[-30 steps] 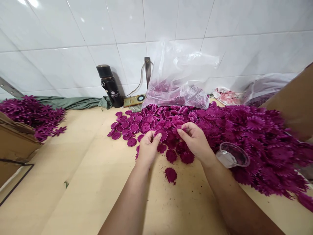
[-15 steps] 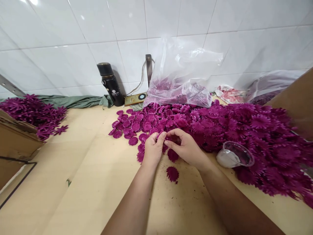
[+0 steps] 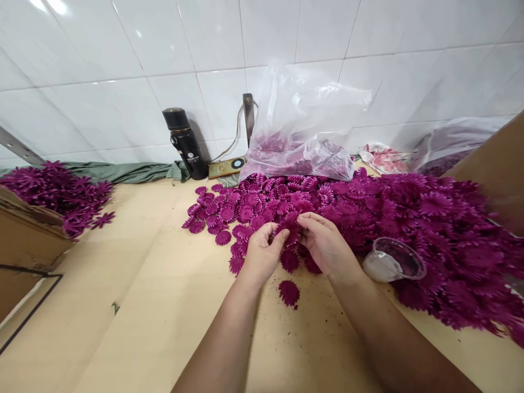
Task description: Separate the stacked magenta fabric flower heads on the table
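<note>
Between my two hands is a purple artificial flower piece [image 3: 291,228] with a notched, petal-like rim. My left hand [image 3: 262,252] pinches its left edge with thumb and fingers. On the opposite edge, my right hand [image 3: 327,248] has its fingertips closed, the thumb partly hidden. Directly behind and below the hands lies a spread of similar purple flower pieces [image 3: 245,212]. One loose flower piece [image 3: 289,293] rests by itself on the tabletop, nearer to me. To the right of my right hand, a clear plastic cup [image 3: 385,266] with something whitish inside tilts against the large flower heap [image 3: 442,240].
A clear plastic bag [image 3: 303,147] of purple pieces leans on the tiled wall, with a black flask [image 3: 189,147] and a gold-coloured device [image 3: 226,167] to its left. Star-shaped purple pieces [image 3: 65,191] lie behind a cardboard box [image 3: 30,234] at left. Another cardboard piece [image 3: 491,174] stands at right.
My hands, earlier touching at the fingertips, have moved slightly apart, with the right hand shifting right. The flower piece between them now shows its face.
</note>
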{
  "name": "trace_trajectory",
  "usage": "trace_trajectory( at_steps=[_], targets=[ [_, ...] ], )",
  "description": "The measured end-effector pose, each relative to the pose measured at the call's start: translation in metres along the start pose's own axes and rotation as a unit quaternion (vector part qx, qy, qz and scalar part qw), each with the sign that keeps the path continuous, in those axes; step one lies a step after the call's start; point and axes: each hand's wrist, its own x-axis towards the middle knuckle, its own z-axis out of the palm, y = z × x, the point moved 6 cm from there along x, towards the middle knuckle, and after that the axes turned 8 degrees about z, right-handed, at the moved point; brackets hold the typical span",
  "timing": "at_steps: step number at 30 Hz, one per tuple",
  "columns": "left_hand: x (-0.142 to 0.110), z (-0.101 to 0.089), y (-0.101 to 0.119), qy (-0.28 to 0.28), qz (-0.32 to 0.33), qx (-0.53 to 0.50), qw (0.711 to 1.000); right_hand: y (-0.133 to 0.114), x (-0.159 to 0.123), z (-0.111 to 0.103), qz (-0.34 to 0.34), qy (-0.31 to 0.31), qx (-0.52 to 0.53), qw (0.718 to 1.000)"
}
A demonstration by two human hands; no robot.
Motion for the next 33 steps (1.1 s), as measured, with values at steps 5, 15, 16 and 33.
trace_trajectory(
  at_steps=[5,15,16,33],
  targets=[
    [-0.002,0.001,-0.001,0.004,-0.005,0.014,1.000,-0.007,0.002,-0.012,-0.030,0.040,0.022,0.999],
    [0.011,-0.043,-0.002,0.145,0.007,-0.067,0.987,-0.028,-0.001,-0.017,-0.169,0.062,-0.173,0.968],
    [0.010,-0.040,-0.002,0.136,0.001,-0.066,0.989,-0.025,-0.003,-0.009,-0.183,0.050,-0.219,0.957],
    [0.003,-0.012,-0.006,0.022,-0.023,-0.006,0.999,-0.008,-0.012,0.015,-0.190,-0.001,-0.281,0.941]
  ],
)
